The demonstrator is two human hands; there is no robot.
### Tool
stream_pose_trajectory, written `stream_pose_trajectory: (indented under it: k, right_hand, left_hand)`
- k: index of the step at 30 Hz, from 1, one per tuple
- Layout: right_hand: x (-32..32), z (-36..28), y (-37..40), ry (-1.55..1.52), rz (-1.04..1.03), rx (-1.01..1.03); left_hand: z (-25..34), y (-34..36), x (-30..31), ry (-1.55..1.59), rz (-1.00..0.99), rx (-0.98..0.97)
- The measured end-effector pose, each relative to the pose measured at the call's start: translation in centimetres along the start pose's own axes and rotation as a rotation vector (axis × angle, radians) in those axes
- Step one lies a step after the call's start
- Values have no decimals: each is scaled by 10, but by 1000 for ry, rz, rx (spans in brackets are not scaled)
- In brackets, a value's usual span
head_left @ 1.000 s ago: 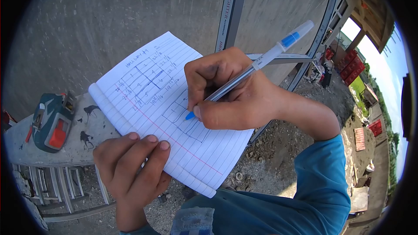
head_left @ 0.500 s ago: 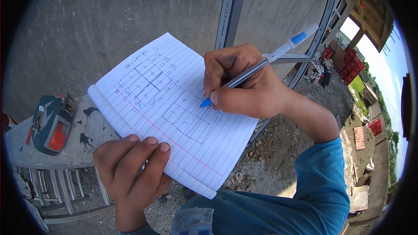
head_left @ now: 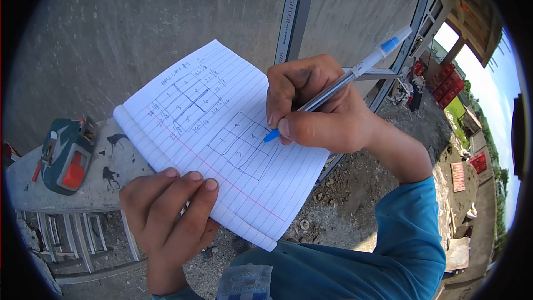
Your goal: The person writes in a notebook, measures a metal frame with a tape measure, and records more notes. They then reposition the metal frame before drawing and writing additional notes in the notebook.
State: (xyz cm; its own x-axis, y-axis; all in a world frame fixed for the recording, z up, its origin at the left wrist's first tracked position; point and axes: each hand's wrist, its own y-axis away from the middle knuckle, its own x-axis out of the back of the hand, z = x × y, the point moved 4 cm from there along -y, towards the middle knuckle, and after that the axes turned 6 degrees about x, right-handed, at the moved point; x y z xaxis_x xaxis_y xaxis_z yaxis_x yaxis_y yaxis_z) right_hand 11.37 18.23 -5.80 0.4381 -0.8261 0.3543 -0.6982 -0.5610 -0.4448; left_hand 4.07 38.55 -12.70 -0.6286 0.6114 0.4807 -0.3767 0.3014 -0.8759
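Note:
A lined notepad (head_left: pixel 244 189), its top pages rolled back along the lower left edge, bears two hand-drawn grids with numbered cells; the upper one has figures written around it. My left hand (head_left: pixel 172 216) grips the notepad by that rolled edge, three fingertips on the page. Pinched in my right hand (head_left: pixel 319 111) is a blue pen (head_left: pixel 355 72) with a clear barrel, its tip at the lower grid, just beside the numeral 4.
On a concrete ledge (head_left: pixel 116 189) at the left lies a green and red tape measure (head_left: pixel 69 158). An aluminium ladder (head_left: pixel 78 239) is below it. A metal frame (head_left: pixel 293 16) stands against the grey wall (head_left: pixel 166 11). Red crates (head_left: pixel 447 86) sit at the far right.
A numeral 4 now shows in the lower grid. My right hand and the pen have moved slightly to the right. My left hand has hardly moved.

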Motion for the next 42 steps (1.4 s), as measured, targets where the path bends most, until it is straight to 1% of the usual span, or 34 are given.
stream_pose_trajectory:
  k: [3, 4, 10, 16, 19, 22, 26, 29, 32, 38, 41, 42]
  right_hand:
    - [-11, -10, 3, 75, -119, -5]
    - [-14, -10, 3, 168, -151, 24]
    - [-16, -11, 5, 174, -160, -32]
    - [-17, -11, 6, 194, -185, 30]
    - [-15, -10, 5, 167, -155, -8]
    - [-13, -9, 6, 230, -174, 18]
    - [0, -6, 5, 141, -87, 6]
    - [8, -5, 8, 198, -74, -44]
    - [9, 1, 10, 177, -53, -45]
    - [8, -2, 11, 211, -114, -17]
    - [9, 0, 9, 223, -93, 6]
    - [10, 2, 9, 137, -67, -16]
  left_hand:
    - [0, 0, 0, 7, -2, 11]
    - [0, 0, 0, 12, -3, 12]
    - [0, 1, -1, 25, 16, 14]
    - [-1, 1, -1, 20, 19, 6]
    - [0, 1, -1, 20, 13, 12]
    - [0, 1, 0, 12, 2, 13]
    - [-1, 2, -1, 6, 9, -2]
    - [-1, 2, -1, 7, 11, -13]
    - [-1, 1, -1, 2, 13, -14]
    - [0, 1, 0, -19, 7, -21]
    - [0, 0, -1, -14, 8, -21]
    - [0, 0, -1, -11, 11, -24]
